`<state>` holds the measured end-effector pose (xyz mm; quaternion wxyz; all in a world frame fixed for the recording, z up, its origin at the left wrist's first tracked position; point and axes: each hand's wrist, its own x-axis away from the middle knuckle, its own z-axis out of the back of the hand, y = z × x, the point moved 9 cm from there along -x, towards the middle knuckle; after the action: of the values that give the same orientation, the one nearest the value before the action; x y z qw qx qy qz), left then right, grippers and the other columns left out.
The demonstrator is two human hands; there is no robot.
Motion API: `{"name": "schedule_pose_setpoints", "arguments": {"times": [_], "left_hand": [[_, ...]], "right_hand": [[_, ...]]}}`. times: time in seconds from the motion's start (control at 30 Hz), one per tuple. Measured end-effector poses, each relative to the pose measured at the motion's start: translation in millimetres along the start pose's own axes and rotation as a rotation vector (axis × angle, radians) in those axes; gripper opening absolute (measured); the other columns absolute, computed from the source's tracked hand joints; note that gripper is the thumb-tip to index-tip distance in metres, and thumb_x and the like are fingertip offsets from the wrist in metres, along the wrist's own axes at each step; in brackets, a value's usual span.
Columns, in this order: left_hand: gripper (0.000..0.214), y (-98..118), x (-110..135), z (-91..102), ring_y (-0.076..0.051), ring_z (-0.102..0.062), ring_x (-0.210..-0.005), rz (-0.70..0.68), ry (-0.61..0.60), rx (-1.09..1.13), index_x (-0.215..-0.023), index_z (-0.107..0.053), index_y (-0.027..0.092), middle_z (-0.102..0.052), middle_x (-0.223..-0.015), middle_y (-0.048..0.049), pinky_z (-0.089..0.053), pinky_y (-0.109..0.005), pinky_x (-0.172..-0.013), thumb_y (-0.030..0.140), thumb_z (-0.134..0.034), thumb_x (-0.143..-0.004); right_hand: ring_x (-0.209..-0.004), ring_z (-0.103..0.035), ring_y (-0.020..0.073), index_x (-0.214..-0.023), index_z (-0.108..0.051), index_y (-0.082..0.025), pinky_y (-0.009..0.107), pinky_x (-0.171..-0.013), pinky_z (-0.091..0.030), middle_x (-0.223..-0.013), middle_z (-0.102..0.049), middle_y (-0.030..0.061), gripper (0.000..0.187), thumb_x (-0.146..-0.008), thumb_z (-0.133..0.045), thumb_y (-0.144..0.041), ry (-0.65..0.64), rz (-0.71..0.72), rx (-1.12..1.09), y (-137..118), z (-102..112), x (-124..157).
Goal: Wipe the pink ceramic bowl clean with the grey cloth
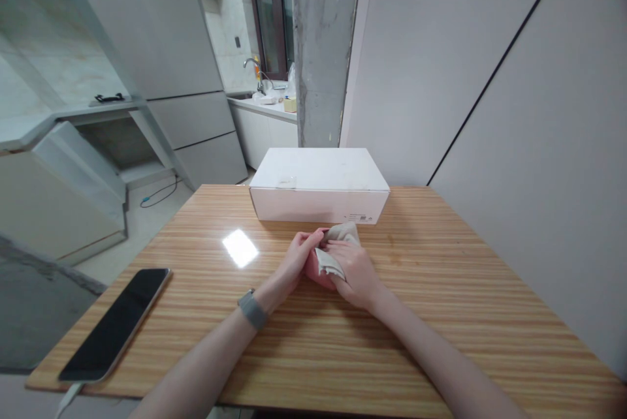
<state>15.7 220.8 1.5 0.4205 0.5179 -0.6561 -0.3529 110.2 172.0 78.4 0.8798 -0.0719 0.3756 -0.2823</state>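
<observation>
Over the middle of the wooden table, my left hand (298,257) grips a pink object (319,275) from its left side. It looks rounded, like a small bowl or cup, but my hands and the fabric cover most of it. My right hand (358,277) is closed on a light grey-beige cloth (345,232), pressing it against or into the pink object; the fingertips are partly hidden. One part of the cloth stands up behind the hand and another hangs over the pink object's near side. Both hands are close together, just in front of a white box (318,205).
The wooden table (441,314) has a wall panel along its right side. At the left edge lies a dark-screened phone (117,324) with a white cable (69,399) plugged in. Farther back are a fridge (161,47), a concrete pillar (321,47) and a sink faucet (259,76).
</observation>
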Motion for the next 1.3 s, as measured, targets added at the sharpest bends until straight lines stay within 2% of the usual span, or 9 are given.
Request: {"name": "schedule_pose_setpoints", "arguments": {"times": [0.13,0.27,0.4,0.57,0.73,0.93,1.07,1.3], "left_hand": [[0.028,7.7,-1.8,3.6,-0.023,-0.058,-0.094,-0.040,0.018,-0.139,-0.088,-0.072,0.016,-0.070,-0.089,-0.0055,-0.041,-0.034,-0.091,0.039,-0.073,-0.072],[0.029,11.0,-2.0,0.4,-0.023,-0.058,-0.097,-0.048,0.003,-0.199,-0.095,-0.072,0.017,-0.071,-0.092,-0.0050,-0.042,-0.034,-0.091,0.039,-0.065,-0.078],[0.029,8.3,-2.9,1.6,-0.022,-0.060,-0.094,-0.028,0.019,-0.226,-0.097,-0.070,0.016,-0.070,-0.095,-0.0053,-0.044,-0.032,-0.085,0.037,-0.061,-0.079],[0.027,8.2,-0.7,8.0,-0.017,-0.059,-0.077,0.010,0.060,-0.257,-0.081,-0.067,0.015,-0.067,-0.080,-0.0030,-0.045,-0.027,-0.069,0.041,-0.067,-0.074],[0.030,7.1,1.8,12.2,-0.010,-0.050,-0.054,0.035,0.108,-0.248,-0.074,-0.059,0.016,-0.057,-0.061,0.0029,-0.036,-0.021,-0.049,0.043,-0.070,-0.070],[0.032,1.7,1.8,8.3,-0.009,-0.046,-0.043,0.033,0.103,-0.146,-0.085,-0.049,0.021,-0.050,-0.056,0.0080,-0.039,-0.021,-0.041,0.044,-0.066,-0.071],[0.038,-1.4,-0.3,7.2,-0.011,-0.050,-0.045,0.024,0.089,-0.073,-0.093,-0.046,0.022,-0.052,-0.058,0.0082,-0.045,-0.023,-0.042,0.041,-0.068,-0.069],[0.044,-0.7,-0.1,2.8,-0.012,-0.052,-0.048,0.032,0.056,0.000,-0.104,-0.049,0.020,-0.056,-0.062,0.0057,-0.046,-0.024,-0.044,0.036,-0.068,-0.068]], "right_hand": [[-0.094,-0.068,0.0287,-0.098,-0.067,-0.013,0.046,-0.090,-0.052,-0.100,-0.073,0.0176,0.049,-0.094,-0.031,-0.046,-0.012,0.053,-0.035,-0.9,0.3,0.8],[-0.089,-0.068,0.0285,-0.090,-0.068,-0.015,0.046,-0.090,-0.052,-0.092,-0.073,0.0167,0.050,-0.095,-0.029,-0.047,-0.032,0.047,-0.030,1.6,-1.6,-0.1],[-0.095,-0.067,0.0285,-0.096,-0.067,-0.014,0.045,-0.092,-0.051,-0.096,-0.073,0.0166,0.044,-0.093,-0.034,-0.044,-0.060,0.014,-0.008,2.9,-3.9,-0.2],[-0.104,-0.063,0.0258,-0.104,-0.064,-0.014,0.043,-0.097,-0.047,-0.107,-0.071,0.0143,0.029,-0.092,-0.041,-0.026,-0.131,-0.093,0.013,3.5,-3.2,-3.0],[-0.101,-0.063,0.0242,-0.102,-0.064,-0.015,0.041,-0.097,-0.046,-0.105,-0.071,0.0124,0.024,-0.091,-0.044,-0.023,-0.163,-0.140,0.066,-1.0,-3.2,-7.3],[-0.097,-0.063,0.0248,-0.094,-0.065,-0.016,0.039,-0.092,-0.047,-0.099,-0.072,0.0113,0.019,-0.088,-0.049,-0.024,-0.159,-0.262,0.134,7.5,-3.4,-9.1],[-0.097,-0.063,0.0255,-0.094,-0.065,-0.015,0.039,-0.094,-0.045,-0.099,-0.071,0.0119,0.021,-0.089,-0.050,-0.028,-0.145,-0.259,0.151,8.8,-1.7,-9.0],[-0.108,-0.060,0.0273,-0.110,-0.064,-0.011,0.041,-0.101,-0.041,-0.111,-0.069,0.0151,0.031,-0.088,-0.051,-0.029,-0.138,-0.238,0.149,11.8,-3.8,-6.2]]}}
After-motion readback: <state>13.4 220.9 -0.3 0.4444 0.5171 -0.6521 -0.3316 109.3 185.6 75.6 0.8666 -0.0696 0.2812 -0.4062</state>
